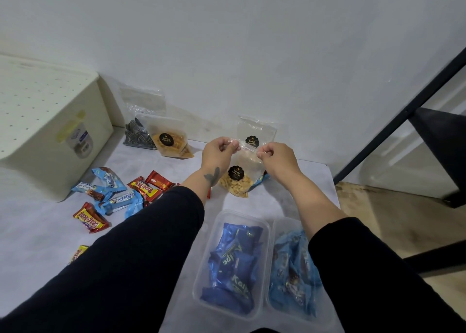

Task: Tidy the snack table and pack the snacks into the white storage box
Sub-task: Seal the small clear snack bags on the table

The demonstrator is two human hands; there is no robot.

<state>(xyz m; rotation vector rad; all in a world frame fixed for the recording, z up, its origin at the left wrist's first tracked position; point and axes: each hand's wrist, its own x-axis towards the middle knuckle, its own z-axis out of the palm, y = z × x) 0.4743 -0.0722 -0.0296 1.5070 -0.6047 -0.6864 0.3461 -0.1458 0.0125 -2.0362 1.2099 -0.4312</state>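
A clear pouch of pale nuts [237,181] with a black round label hangs upright above the table. My left hand [219,153] pinches its top left corner and my right hand [276,159] pinches its top right corner. Behind it another clear pouch [256,133] labelled biscuit leans on the wall. The white storage box [45,131] stands at the far left with its lid on. Loose red and blue snack bars [118,194] lie scattered in front of the box.
Two clear pouches, dark swirl biscuits [138,135] and orange chips [171,141], lean at the back. Two clear tubs sit near me, one with dark blue packets [234,264], one with light blue packets [292,269]. A black metal frame [403,111] rises at right.
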